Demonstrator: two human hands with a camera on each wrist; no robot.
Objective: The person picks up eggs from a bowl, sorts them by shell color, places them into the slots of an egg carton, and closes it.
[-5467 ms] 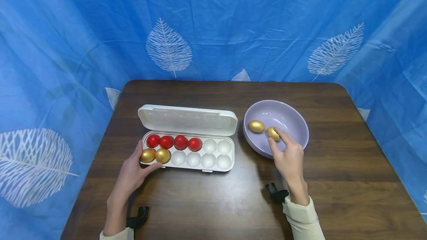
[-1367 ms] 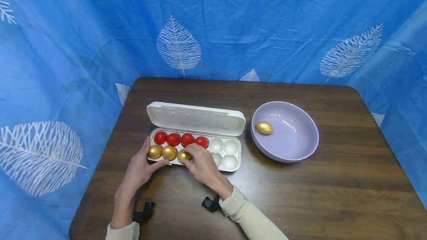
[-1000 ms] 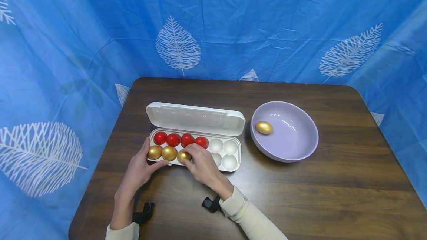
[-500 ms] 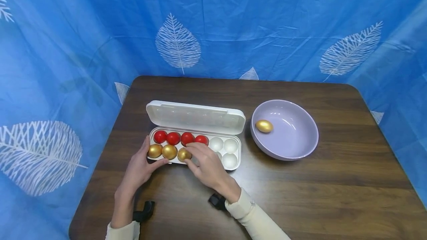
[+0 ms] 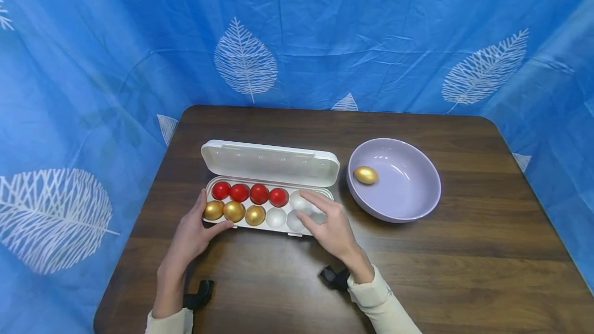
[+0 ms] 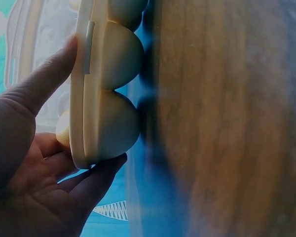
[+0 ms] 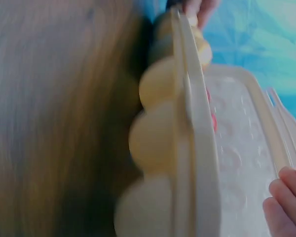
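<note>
A white plastic egg carton (image 5: 281, 229) stands with its lid (image 5: 271, 163) raised. Several red eggs (image 5: 259, 194) fill the left part of its back row, and three golden eggs (image 5: 234, 211) sit at the left of the front row. My left hand (image 5: 191, 233) grips the carton's left end, thumb along the front edge and fingers round the end, as the left wrist view also shows. My right hand (image 5: 331, 231) hovers over the carton's right cups with fingers apart, holding nothing, and hides some of them. Another golden egg (image 5: 365, 174) lies in the purple bowl (image 5: 408, 189).
The bowl stands on the wooden table (image 5: 441, 272), right of the carton. A blue curtain (image 5: 325, 55) with white leaf prints hangs behind the table and at both sides. Black wrist mounts (image 5: 198, 295) sit on both arms.
My right hand took a golden egg from the bowl, set it third in the carton's front row, let go and moved right. My left hand stays on the carton.
</note>
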